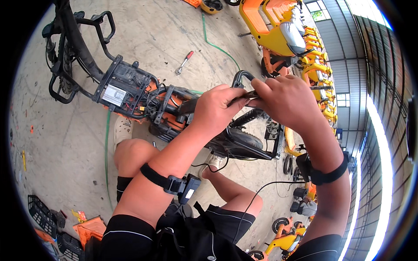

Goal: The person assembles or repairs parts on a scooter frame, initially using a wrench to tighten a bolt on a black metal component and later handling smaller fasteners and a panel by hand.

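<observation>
Your left hand [216,108] and right hand [285,101] pinch a dark strip [251,94] | axis roughly 8-to-2 o'clock | left at 8, right at 2, both touching

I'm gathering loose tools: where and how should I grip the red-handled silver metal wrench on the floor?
Probably best by its red handle, from above, closing across its length: the wrench lies flat on the grey concrete floor, and the slim, straight handle has both long sides exposed.
</observation>
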A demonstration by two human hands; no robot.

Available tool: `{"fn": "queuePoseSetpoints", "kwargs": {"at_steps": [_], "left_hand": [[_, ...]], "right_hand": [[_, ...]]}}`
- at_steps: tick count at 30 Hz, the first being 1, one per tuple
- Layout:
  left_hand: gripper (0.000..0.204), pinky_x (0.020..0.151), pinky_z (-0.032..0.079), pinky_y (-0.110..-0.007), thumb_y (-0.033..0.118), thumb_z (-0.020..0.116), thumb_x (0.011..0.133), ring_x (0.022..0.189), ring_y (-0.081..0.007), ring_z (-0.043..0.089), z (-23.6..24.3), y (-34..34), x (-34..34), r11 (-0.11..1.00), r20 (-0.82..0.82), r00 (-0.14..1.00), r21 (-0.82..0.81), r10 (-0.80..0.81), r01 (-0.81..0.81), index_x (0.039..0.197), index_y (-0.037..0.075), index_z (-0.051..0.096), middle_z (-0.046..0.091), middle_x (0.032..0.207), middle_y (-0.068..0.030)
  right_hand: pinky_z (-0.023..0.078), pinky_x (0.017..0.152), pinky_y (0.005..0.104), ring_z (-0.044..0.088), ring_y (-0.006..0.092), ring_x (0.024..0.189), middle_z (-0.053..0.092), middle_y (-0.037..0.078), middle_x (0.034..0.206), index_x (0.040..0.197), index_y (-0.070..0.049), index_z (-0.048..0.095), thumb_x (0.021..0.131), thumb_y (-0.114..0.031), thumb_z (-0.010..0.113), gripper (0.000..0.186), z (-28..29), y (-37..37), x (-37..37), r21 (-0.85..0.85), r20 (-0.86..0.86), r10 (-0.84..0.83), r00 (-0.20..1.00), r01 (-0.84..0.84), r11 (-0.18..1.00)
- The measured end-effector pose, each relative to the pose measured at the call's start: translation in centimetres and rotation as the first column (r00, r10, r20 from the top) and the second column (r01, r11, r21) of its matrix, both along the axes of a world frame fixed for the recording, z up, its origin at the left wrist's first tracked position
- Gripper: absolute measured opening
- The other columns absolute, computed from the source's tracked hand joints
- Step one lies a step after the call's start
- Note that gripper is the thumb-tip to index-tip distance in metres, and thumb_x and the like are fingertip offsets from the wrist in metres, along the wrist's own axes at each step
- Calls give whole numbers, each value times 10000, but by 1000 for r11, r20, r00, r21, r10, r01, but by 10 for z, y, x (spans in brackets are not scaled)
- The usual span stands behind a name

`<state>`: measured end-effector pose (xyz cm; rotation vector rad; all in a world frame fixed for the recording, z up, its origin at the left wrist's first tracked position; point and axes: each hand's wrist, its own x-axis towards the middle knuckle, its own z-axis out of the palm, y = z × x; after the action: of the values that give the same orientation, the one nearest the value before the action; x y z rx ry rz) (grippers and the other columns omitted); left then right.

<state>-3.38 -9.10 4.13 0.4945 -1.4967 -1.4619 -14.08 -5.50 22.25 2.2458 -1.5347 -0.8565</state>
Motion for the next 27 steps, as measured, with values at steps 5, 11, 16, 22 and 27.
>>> {"fn": "queuePoseSetpoints", "kwargs": {"at_steps": [5,11,16,22,27], "left_hand": [[166,613,481,-367,209,725,878,709,-286,631,5,-1,1,1000,76,997,-16,-8,9,981,80,744,636,768,-111],[198,574,425,-312,148,768,849,623,-167,510,4,1,1,1000,42,999,21,-15,15,1021,52,747,535,680,-66],[316,563,403,-297,155,801,825,605,-124,431,-4,4,3,999,68,997,26,29,-31,1094,21,701,464,660,-22],[412,540,345,-262,109,810,808,615,-66,352,-2,5,17,968,118,989,245,-90,59,1175,28,643,356,666,46],[389,522,308,-247,105,800,826,606,-46,335,-13,4,18,950,187,968,293,-164,105,1170,12,643,354,657,72]], "right_hand": [[458,630,378,632,251,703,590,35,716,892,-101,536,943,-399,584,306,-5,-1,-10,-23,112,52,992,-49,999],[455,615,378,630,244,662,607,56,700,843,-85,533,926,-385,601,319,-9,4,-2,-59,37,5,999,-3,998],[445,592,364,619,237,597,588,56,633,795,-83,515,923,-393,598,346,-17,6,-1,-110,12,22,1000,-21,994],[460,597,368,637,251,620,608,55,649,765,-88,507,899,-405,643,370,-20,9,5,-131,-35,-62,997,57,990],[454,582,367,630,260,598,599,60,612,751,-90,507,911,-415,632,384,-22,8,8,-154,-32,-85,996,80,985]]}}
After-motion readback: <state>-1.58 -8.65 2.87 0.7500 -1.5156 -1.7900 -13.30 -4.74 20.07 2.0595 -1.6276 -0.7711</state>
